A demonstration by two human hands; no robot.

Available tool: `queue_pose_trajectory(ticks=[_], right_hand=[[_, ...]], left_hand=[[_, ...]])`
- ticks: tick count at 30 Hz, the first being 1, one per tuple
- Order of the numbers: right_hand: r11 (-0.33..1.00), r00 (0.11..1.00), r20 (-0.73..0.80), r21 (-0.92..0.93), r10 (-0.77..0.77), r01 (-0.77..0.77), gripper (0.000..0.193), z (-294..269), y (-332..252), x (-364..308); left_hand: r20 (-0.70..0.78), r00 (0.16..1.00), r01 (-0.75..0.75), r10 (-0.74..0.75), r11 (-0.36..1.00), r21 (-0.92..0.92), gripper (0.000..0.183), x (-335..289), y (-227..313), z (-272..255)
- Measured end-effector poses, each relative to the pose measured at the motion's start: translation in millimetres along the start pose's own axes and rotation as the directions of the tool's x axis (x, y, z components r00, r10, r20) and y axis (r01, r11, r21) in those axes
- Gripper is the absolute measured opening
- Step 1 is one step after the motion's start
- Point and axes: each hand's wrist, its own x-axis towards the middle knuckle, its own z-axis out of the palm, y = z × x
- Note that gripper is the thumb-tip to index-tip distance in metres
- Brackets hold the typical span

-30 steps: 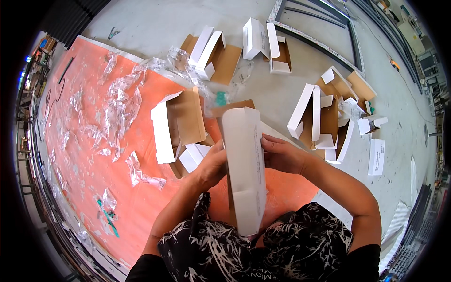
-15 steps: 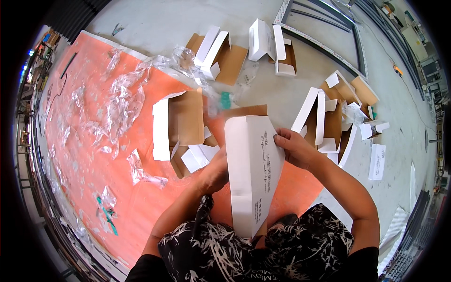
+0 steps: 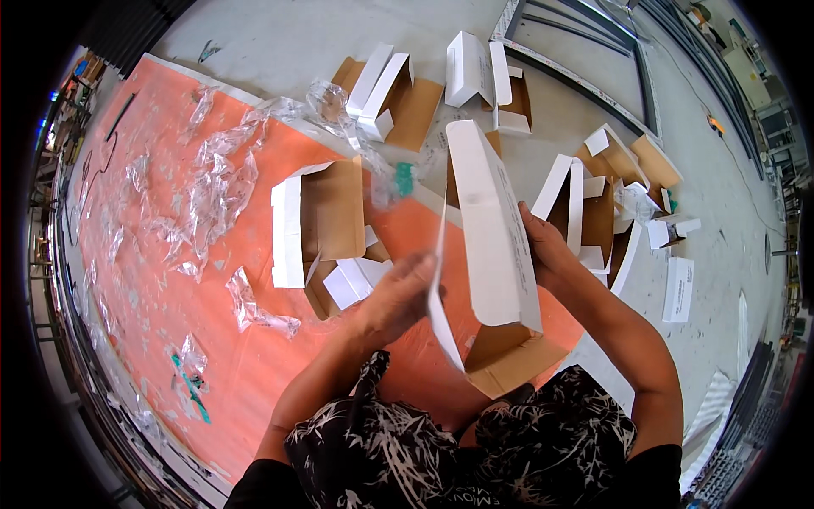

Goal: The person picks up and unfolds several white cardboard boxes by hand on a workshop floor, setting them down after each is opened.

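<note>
A white cardboard box [image 3: 487, 229] with a brown inside is held up in front of me, tilted, its near end unfolded. On its right side my right hand [image 3: 549, 246] is closed, thumb at the edge and the other fingers hidden behind the card. My left hand [image 3: 400, 295] is at the box's loose left flap [image 3: 443, 327]; motion smears its fingers, so I cannot tell whether they grip the flap. Beyond my left forearm, an open white box [image 3: 290, 229] lies on the orange sheet, a smaller white piece [image 3: 356, 282] beside it.
Crumpled clear plastic [image 3: 225, 182] is strewn over the orange sheet [image 3: 161, 314]. More opened boxes [image 3: 386, 89] lie at the far side, with others [image 3: 585, 208] to the right. A closed white carton [image 3: 678, 290] rests on the grey floor near a dark metal frame [image 3: 585, 81].
The box has been raised, shifted right and turned, so its near end now shows brown inside. Its left flap has swung away from the body. Both hands moved slightly to the right with it.
</note>
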Motion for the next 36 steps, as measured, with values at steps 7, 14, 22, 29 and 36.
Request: queue_pose_trajectory(ticks=[7,14,22,29,36], right_hand=[[1.000,0.996,-0.088,-0.004,0.022,-0.023,0.051,26,-12,-18],[0.979,0.984,-0.174,-0.204,-0.028,-0.008,0.053,9,-20,-15],[0.993,0.994,-0.013,-0.056,0.106,-0.106,0.053,15,-9,-5],[0.977,1.000,-0.012,-0.215,0.002,-0.005,0.060,37,-13,-21],[0.981,1.000,-0.008,-0.195,-0.003,0.002,0.058,55,-15,-34]], left_hand=[[0.112,0.977,0.158,-0.180,0.971,0.181,0.074,-2,-11,36],[0.079,0.992,0.088,-0.103,0.982,0.168,0.069,-11,18,10],[0.074,0.908,-0.278,0.413,0.460,0.843,0.069,57,52,-12],[0.141,0.964,-0.251,0.227,0.950,0.187,0.039,86,32,-17],[0.046,0.972,-0.233,0.231,0.971,0.047,0.038,63,23,-1]])
